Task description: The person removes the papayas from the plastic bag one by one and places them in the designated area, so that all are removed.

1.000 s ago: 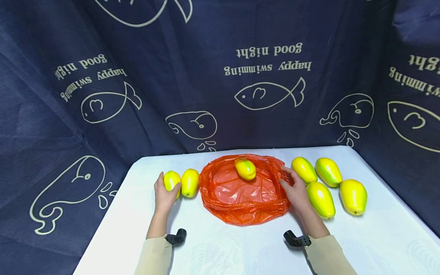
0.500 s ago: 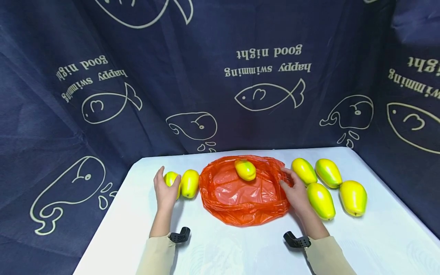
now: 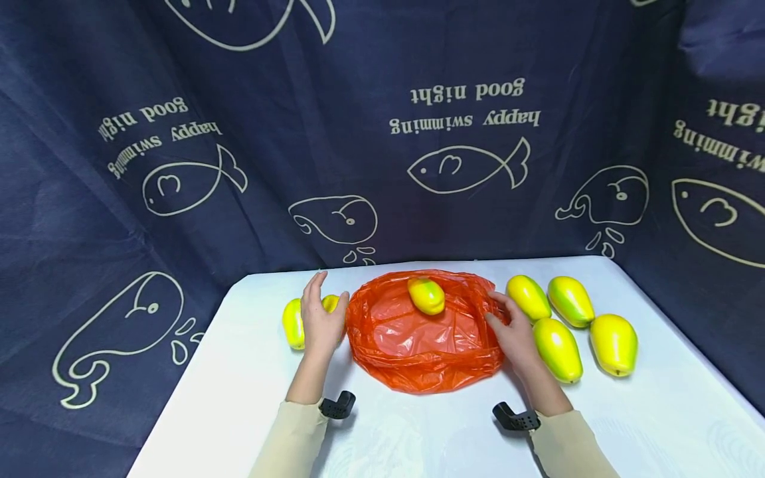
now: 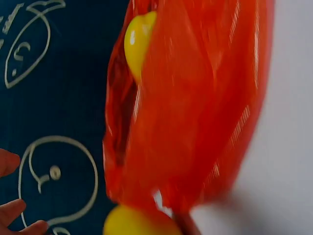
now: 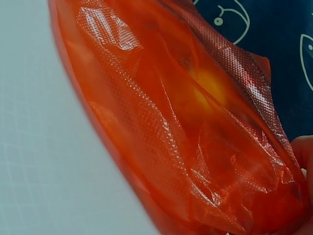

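Observation:
A red plastic bag (image 3: 418, 362) lies with its mouth spread wide, one yellow-green, mango-like fruit (image 3: 427, 296) inside. My right hand (image 3: 518, 335) pinches the bag's right rim; its fingers (image 5: 304, 152) show at the edge of the right wrist view. Left of the bag, my left hand (image 3: 321, 325) is over a second fruit (image 3: 331, 303), thumb and fingers spread apart and the hand hiding most of it. That fruit is a blurred yellow shape (image 4: 137, 223) low in the left wrist view. A third fruit (image 3: 293, 324) lies just left of this hand.
Several more yellow-green fruits (image 3: 558, 348) lie together to the right of my right hand. The white table (image 3: 406, 438) ends at a dark blue curtain (image 3: 382, 133) printed with fish and whales. Each wrist wears a black camera mount (image 3: 338, 405).
My left hand has left the leftmost fruit and moved right to the fruit beside the bag. The leftmost fruit stays on the table, slightly shifted. My right hand keeps its place at the rim.

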Motion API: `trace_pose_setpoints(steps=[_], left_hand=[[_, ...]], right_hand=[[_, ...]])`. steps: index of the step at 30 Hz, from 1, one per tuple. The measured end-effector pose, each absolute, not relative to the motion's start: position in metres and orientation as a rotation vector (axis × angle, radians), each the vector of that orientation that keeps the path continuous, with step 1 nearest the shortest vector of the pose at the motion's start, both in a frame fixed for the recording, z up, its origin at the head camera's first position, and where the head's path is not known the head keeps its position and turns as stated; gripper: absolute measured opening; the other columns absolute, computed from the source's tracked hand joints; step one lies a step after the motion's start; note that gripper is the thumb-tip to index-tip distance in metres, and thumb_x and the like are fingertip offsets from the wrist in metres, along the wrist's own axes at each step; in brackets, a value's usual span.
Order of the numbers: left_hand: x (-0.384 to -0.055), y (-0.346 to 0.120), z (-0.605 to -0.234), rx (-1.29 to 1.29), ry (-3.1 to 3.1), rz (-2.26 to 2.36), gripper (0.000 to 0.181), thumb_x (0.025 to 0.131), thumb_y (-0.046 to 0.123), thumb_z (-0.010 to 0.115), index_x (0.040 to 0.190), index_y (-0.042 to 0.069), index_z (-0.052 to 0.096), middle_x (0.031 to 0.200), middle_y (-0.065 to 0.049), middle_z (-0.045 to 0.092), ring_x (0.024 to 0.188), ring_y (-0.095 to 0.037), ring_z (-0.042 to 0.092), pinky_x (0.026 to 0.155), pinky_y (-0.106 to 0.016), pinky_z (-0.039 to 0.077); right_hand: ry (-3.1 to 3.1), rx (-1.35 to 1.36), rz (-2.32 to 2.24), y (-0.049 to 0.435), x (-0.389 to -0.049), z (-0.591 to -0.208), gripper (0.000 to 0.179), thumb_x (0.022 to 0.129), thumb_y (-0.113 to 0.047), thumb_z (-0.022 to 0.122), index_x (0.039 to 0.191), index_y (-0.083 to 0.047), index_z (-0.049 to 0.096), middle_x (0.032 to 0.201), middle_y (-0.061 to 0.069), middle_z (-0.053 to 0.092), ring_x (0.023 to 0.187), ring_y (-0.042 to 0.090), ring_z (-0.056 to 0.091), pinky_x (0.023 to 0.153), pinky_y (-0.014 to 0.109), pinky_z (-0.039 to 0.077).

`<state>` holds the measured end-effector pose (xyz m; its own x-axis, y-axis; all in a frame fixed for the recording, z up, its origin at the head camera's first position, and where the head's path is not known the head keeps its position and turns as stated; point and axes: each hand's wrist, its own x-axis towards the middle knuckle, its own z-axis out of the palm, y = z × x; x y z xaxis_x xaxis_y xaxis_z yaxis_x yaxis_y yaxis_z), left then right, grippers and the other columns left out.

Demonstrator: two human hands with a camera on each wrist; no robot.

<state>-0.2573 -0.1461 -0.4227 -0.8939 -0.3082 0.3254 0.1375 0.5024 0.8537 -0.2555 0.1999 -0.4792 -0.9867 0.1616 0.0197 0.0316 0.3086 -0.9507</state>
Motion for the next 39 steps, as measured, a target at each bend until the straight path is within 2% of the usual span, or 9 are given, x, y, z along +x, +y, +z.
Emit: trace_pose_setpoints(steps=[9, 16, 23, 30, 39], left_hand=[[-0.26, -0.097, -0.419, -0.065, -2.389, -1.416, 0.06, 0.092, 0.023, 0.068, 0.147, 0.017, 0.045, 0.155, -0.004, 0.04, 0.144, -0.027, 0.036, 0.12, -0.053, 0.034], [-0.268, -0.072, -0.423, -0.164, -2.457, -1.397, 0.063, 0.091, 0.023, 0.07, 0.148, 0.013, 0.043, 0.154, -0.009, 0.04, 0.143, -0.03, 0.039, 0.121, -0.052, 0.033], [-0.277, -0.057, -0.429, -0.122, -2.499, -1.492, 0.065, 0.092, 0.025, 0.069, 0.149, 0.014, 0.041, 0.152, -0.012, 0.04, 0.143, -0.031, 0.04, 0.121, -0.052, 0.033], [-0.283, -0.037, -0.442, -0.11, -2.524, -1.524, 0.065, 0.09, 0.024, 0.07, 0.148, 0.013, 0.043, 0.147, -0.016, 0.045, 0.137, -0.034, 0.047, 0.117, -0.052, 0.038], [-0.29, -0.015, -0.451, -0.088, -2.556, -1.5, 0.064, 0.087, 0.023, 0.076, 0.146, 0.019, 0.049, 0.142, -0.015, 0.046, 0.124, -0.033, 0.054, 0.109, -0.047, 0.047]], right_hand=[[-2.44, -0.174, 1.771, 0.2, -0.256, -0.478, 0.053, 0.102, -0.015, 0.052, 0.152, -0.023, 0.039, 0.157, 0.007, 0.04, 0.139, 0.031, 0.04, 0.112, 0.051, 0.044], [-2.442, -0.171, 1.778, 0.2, -0.255, -0.478, 0.053, 0.102, -0.015, 0.052, 0.152, -0.023, 0.039, 0.156, 0.007, 0.04, 0.139, 0.03, 0.041, 0.113, 0.051, 0.043], [-2.435, -0.139, 1.783, 0.199, -0.256, -0.479, 0.052, 0.102, -0.015, 0.052, 0.152, -0.024, 0.04, 0.155, 0.006, 0.041, 0.138, 0.03, 0.041, 0.113, 0.052, 0.043], [-2.449, -0.145, 1.793, 0.199, -0.255, -0.477, 0.052, 0.102, -0.015, 0.051, 0.152, -0.024, 0.039, 0.157, 0.007, 0.04, 0.141, 0.03, 0.038, 0.116, 0.052, 0.04], [-2.446, -0.162, 1.8, 0.199, -0.254, -0.477, 0.053, 0.102, -0.013, 0.052, 0.152, -0.023, 0.039, 0.157, 0.007, 0.04, 0.142, 0.03, 0.038, 0.116, 0.052, 0.039]])
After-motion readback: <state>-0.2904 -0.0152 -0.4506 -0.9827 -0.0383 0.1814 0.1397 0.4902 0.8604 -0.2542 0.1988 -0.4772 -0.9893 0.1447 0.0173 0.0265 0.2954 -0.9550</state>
